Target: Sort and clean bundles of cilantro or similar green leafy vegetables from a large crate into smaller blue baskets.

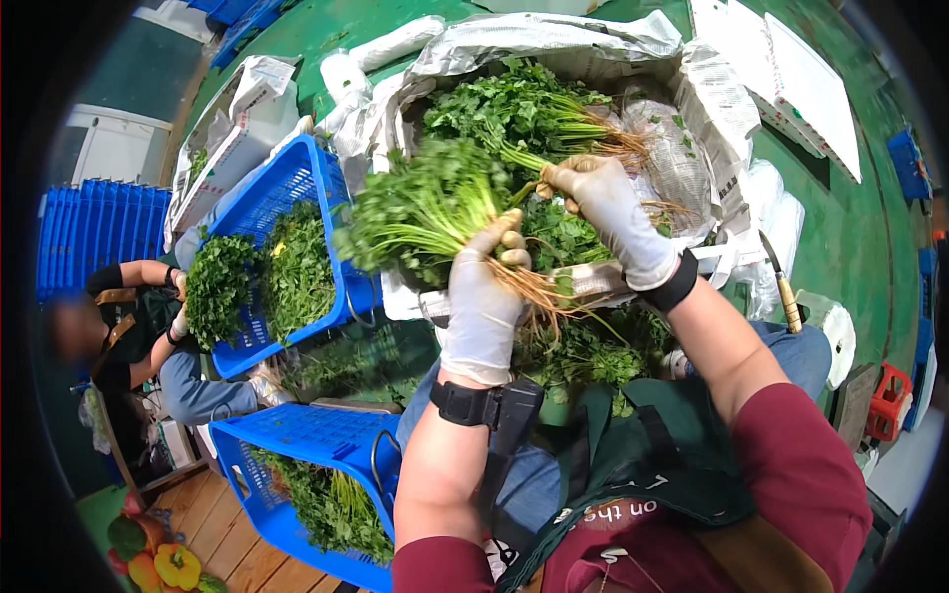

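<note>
My left hand [485, 296], in a whitish glove, grips a bunch of leafy cilantro-like greens [422, 215] just above its brown roots. To the upper right of it, my gloved right hand [593, 200] pinches a few green stems between thumb and fingers. Both hands are over a container lined with printed white sheeting [549, 33]. Inside lie more rooted greens [511, 111] and a bundle in clear plastic [667, 133]. Loose leaves and stems [600, 356] lie below the container, near my apron.
Blue plastic crates of greens stand left [282, 341] and lower left [296, 530]. A co-worker [126, 319] holds greens at the left crate. A curved knife with a wooden handle [789, 304] is by my knee. White foam boards [808, 89] and a red stool [887, 404] are right.
</note>
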